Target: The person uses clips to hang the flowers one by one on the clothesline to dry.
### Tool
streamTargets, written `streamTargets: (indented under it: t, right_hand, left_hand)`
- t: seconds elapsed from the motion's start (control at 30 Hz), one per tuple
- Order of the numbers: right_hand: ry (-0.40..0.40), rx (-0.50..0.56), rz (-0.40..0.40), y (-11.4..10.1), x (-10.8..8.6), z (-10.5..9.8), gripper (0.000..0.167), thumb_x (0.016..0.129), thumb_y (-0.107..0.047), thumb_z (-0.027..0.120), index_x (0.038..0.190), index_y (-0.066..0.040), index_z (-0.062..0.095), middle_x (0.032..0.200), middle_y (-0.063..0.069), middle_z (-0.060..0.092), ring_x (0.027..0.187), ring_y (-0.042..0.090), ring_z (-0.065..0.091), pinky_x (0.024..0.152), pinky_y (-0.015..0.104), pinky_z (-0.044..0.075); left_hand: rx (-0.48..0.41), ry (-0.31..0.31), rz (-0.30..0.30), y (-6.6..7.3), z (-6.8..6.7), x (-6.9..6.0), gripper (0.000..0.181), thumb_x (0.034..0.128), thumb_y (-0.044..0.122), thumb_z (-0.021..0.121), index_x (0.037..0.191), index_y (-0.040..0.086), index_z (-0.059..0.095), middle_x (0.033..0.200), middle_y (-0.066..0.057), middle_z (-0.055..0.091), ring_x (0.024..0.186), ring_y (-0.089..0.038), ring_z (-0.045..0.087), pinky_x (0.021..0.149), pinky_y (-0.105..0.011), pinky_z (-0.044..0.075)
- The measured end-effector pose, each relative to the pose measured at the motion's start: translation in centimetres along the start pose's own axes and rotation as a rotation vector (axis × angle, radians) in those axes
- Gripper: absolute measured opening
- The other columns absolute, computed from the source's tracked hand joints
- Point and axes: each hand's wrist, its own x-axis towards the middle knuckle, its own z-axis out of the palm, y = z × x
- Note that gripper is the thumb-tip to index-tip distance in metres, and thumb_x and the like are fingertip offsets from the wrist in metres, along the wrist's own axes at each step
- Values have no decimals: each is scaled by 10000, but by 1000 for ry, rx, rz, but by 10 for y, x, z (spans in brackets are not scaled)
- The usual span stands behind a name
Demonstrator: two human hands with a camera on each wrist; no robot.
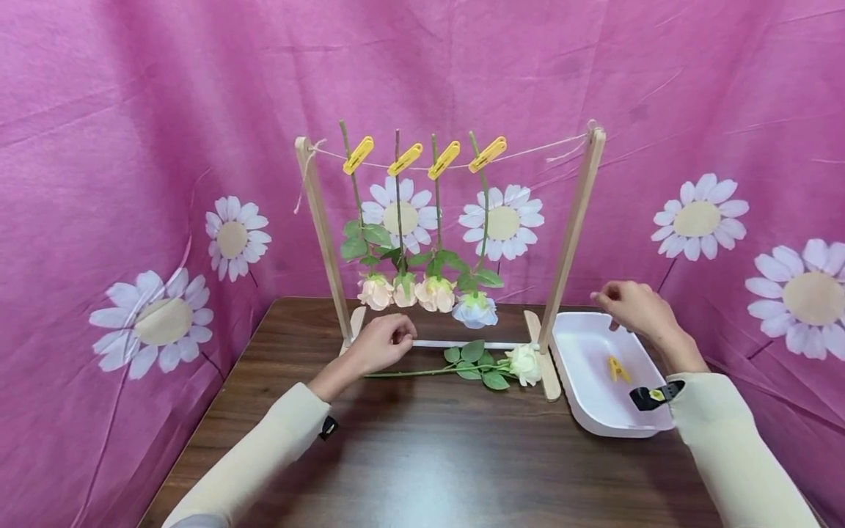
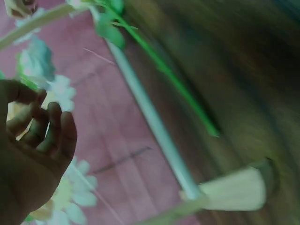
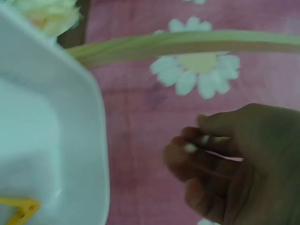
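My left hand hovers with loosely bent fingers and nothing in it, just in front of the hanging roses. Below and to its right, a white rose with a green stem and leaves lies on the table. My right hand, fingers also loosely bent and holding nothing, is over the far part of a white plastic basin. A single yellow clothespin lies inside the basin. Several yellow clothespins clip rose stems to a string, heads down: peach roses and one pale blue rose.
A wooden stand holds the string between a left post and a right post. A white bar joins its feet low down. Behind the dark wooden table hangs a pink cloth printed with daisies.
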Motion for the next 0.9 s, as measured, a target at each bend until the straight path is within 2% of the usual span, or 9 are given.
streamTargets:
  t: [0.13,0.2,0.33,0.47,0.57,0.7,0.77,0.83,0.9]
  right_hand:
    - [-161,-27,46,15,1,12,309,1070,-309,597,965,-36,697,727,10,706,634,208,706,516,359,523]
    - [-226,-34,79,20,1,17,298,1053,-280,608,1035,3,700,768,45,713,633,193,706,528,360,566]
    - [-328,-70,145,25,-1,24,363,1032,-280,643,1147,61,680,864,117,700,647,202,713,565,371,594]
    - [-397,-119,198,30,-3,30,343,1010,-292,669,1080,44,673,841,142,666,630,239,717,574,390,569]
    - [-440,-140,239,33,-3,34,290,998,-273,680,994,15,655,811,128,653,628,237,717,578,374,552]
    - [-483,-114,306,37,-6,40,231,967,-211,689,927,2,610,784,132,635,643,229,686,577,345,564]
    - [-491,-85,335,37,-7,42,210,952,-179,688,932,8,594,777,139,626,647,232,674,578,332,577]
    - [-492,-72,348,37,-8,45,210,942,-166,691,946,10,577,778,146,620,641,238,676,576,329,578]
    - [-500,-70,350,35,-9,47,216,943,-157,684,983,19,565,791,142,607,645,242,668,580,323,568]
  left_hand:
    - [41,-93,-40,-20,3,-8,143,925,86,657,1012,83,771,846,21,674,758,-126,596,700,-256,488]
    - [60,-131,-48,-30,5,-11,159,928,82,663,1037,61,777,886,1,718,799,-142,630,740,-280,521]
    - [116,-206,-72,-48,7,-17,142,967,114,669,1048,71,778,926,-4,735,818,-106,620,754,-290,534]
    - [171,-288,-79,-61,10,-24,126,959,177,732,1044,96,778,909,-11,709,831,-136,632,770,-308,547]
    - [187,-348,-91,-67,11,-28,180,914,206,815,1052,100,771,922,-27,713,1034,-244,687,932,-387,564]
    - [177,-385,-114,-70,12,-32,146,889,159,850,981,105,751,911,-28,704,1290,-371,628,1090,-490,513]
    - [171,-378,-104,-70,12,-33,101,890,102,832,917,108,735,877,-24,687,1211,-361,654,1040,-473,536]
    - [178,-365,-87,-70,12,-33,112,893,66,812,863,123,720,840,-1,666,1063,-279,674,939,-401,560]
    - [190,-352,-72,-71,12,-33,143,890,43,794,829,137,705,808,24,643,905,-178,635,845,-325,546]
